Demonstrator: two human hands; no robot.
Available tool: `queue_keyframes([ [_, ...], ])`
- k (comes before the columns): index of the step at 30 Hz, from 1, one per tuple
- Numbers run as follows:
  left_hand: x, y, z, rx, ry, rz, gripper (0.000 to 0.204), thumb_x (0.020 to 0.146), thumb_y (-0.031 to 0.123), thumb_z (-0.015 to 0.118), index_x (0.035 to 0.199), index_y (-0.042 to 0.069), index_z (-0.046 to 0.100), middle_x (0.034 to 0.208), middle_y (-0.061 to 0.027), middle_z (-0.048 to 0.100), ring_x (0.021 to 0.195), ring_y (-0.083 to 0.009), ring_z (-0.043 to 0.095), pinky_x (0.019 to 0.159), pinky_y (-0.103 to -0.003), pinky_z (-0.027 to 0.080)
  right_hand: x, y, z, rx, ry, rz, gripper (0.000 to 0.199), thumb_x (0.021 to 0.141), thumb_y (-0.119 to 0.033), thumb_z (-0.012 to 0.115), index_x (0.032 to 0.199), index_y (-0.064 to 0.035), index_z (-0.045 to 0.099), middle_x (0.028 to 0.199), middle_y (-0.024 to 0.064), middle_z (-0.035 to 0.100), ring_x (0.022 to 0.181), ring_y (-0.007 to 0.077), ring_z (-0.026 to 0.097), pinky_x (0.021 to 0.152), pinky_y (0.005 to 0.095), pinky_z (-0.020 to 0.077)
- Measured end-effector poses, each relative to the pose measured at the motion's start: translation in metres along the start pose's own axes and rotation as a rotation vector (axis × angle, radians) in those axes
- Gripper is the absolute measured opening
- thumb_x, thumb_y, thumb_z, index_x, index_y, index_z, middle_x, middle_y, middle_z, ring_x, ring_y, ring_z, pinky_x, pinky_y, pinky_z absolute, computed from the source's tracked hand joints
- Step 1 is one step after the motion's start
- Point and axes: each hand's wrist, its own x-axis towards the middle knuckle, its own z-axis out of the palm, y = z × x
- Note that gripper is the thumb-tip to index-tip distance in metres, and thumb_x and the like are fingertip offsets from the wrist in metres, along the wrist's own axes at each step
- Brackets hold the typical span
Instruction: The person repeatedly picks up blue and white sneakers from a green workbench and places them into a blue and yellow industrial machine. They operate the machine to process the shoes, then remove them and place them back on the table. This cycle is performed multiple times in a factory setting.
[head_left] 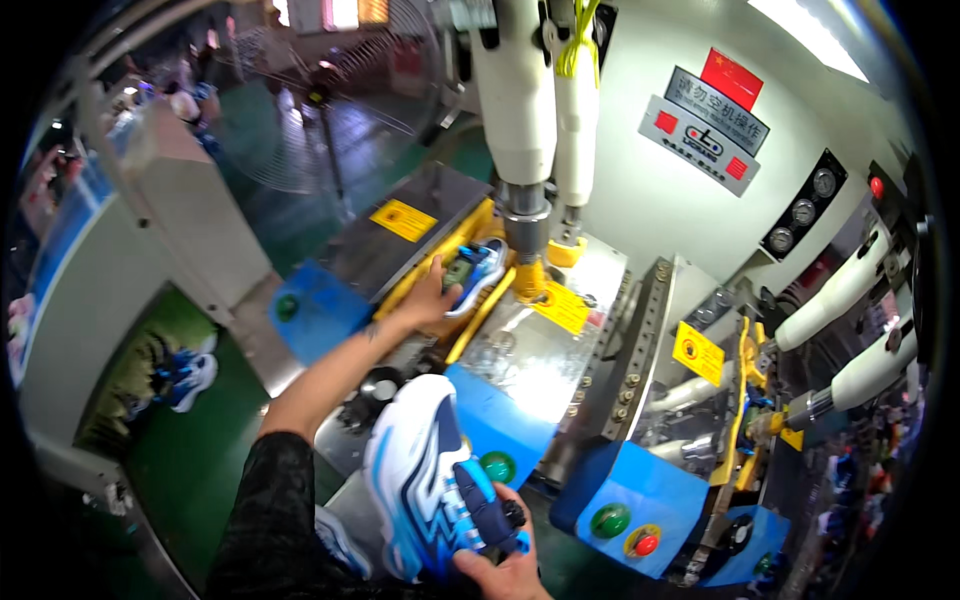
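My right hand (508,572) grips a white and blue sneaker (412,455) at its dark collar, close to me. That shoe is tilted up, its pale sole edge turned left. Further away, my left hand (430,300) reaches into the yellow-padded slot of a press. Its fingers are closed about the opening of a second blue and white sneaker (486,276), which sits between the yellow pads (484,317). Part of another similar sneaker (342,540) shows beside my left sleeve, mostly hidden.
A thick white press cylinder (515,90) hangs just right of my left hand. Green buttons (497,466) sit on the blue housings. At right, a second press station (742,400) clamps a shoe. A fan (320,95) stands behind; more sneakers (185,375) lie at left.
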Motion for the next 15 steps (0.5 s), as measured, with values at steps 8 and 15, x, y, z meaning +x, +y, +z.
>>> queue_keyframes([
  [8,0.078,0.009,-0.027,-0.506,-0.224,-0.242,0.039,0.086,0.018,0.062,0.113,-0.008,0.056,0.099,-0.0143,0.065,0.094,-0.024,0.062,0.084,-0.036,0.047,0.061,0.0,0.02,-0.131,0.38,0.17,0.058,0.083,-0.014,0.068,0.136,0.0008,0.048,0.121,0.0109,0.061,0.109,0.0238,0.058,0.097,0.0349,0.0438],
  [15,-0.146,-0.055,-0.166,-1.432,0.299,-0.313,0.051,0.096,0.023,0.051,0.14,-0.002,0.041,0.137,-0.0167,0.052,0.126,-0.03,0.051,0.111,-0.043,0.037,0.253,-0.004,0.036,0.182,0.319,0.642,0.036,0.097,-0.023,0.058,0.123,0.0014,0.055,0.107,0.016,0.067,0.09,0.0276,0.069,0.083,0.0428,0.057],
])
